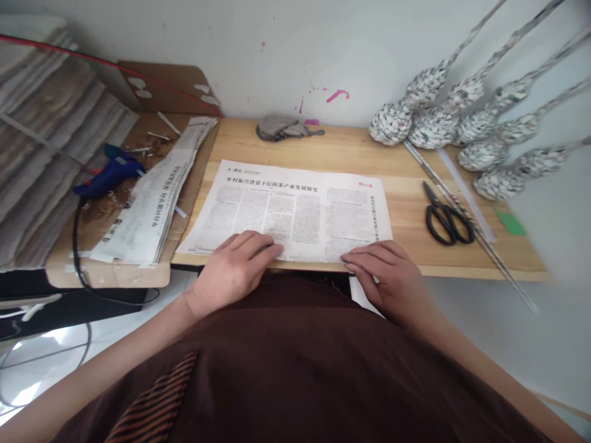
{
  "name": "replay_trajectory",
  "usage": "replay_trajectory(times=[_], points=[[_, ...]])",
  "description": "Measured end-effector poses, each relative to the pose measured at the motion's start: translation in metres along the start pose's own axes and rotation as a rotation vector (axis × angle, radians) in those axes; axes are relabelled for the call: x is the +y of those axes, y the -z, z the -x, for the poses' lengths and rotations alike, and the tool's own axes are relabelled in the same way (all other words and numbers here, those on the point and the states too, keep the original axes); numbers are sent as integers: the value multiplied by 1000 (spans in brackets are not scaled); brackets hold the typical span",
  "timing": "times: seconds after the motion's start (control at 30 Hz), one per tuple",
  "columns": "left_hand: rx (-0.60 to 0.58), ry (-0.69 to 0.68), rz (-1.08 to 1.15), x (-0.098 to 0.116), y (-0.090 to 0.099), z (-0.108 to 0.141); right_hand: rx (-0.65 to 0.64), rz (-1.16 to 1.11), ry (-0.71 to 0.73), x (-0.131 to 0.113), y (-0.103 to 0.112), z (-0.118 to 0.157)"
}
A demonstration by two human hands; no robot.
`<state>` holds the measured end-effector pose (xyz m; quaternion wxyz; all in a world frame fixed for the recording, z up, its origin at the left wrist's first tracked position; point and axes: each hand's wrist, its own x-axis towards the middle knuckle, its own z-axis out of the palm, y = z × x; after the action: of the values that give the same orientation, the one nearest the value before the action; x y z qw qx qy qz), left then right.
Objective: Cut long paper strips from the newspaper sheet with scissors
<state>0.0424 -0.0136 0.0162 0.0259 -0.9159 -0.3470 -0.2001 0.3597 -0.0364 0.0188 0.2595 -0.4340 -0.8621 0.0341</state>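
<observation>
A printed newspaper sheet (263, 206) lies flat on the wooden table, its long near edge close to the table's front edge. My left hand (237, 261) is closed over that near edge, left of the middle, with the fingers bent together and the thumb hidden beneath. At the sheet's near right corner, my right hand (388, 267) pinches the edge, fingers on top and thumb lower down. Black-handled scissors (446, 215) rest on the table to the right of the sheet.
Left, a cardboard piece (111, 274) carries a blue glue gun (111, 175) and cut newspaper strips (157, 197), beside a tall paper stack (50, 147). A grey cloth (284, 128) lies at the back. Several woven paper gourd shapes (434, 126) and thin rods (462, 212) occupy the right.
</observation>
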Motion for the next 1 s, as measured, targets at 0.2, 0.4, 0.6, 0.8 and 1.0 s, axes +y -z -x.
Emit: replay_trajectory(times=[0.2,0.4,0.6,0.8,1.0], points=[[-4,69,0,-11,8,8,4,11,12,4,5,0],[1,70,-79,-12,10,29,-23,143,73,9,6,14],[49,162,-22,-7,6,35,-28,176,67,8,4,13],[33,213,-66,-2,9,26,-99,183,78,4,3,0],[52,316,-69,-3,10,26,-108,145,105,2,-2,-4]])
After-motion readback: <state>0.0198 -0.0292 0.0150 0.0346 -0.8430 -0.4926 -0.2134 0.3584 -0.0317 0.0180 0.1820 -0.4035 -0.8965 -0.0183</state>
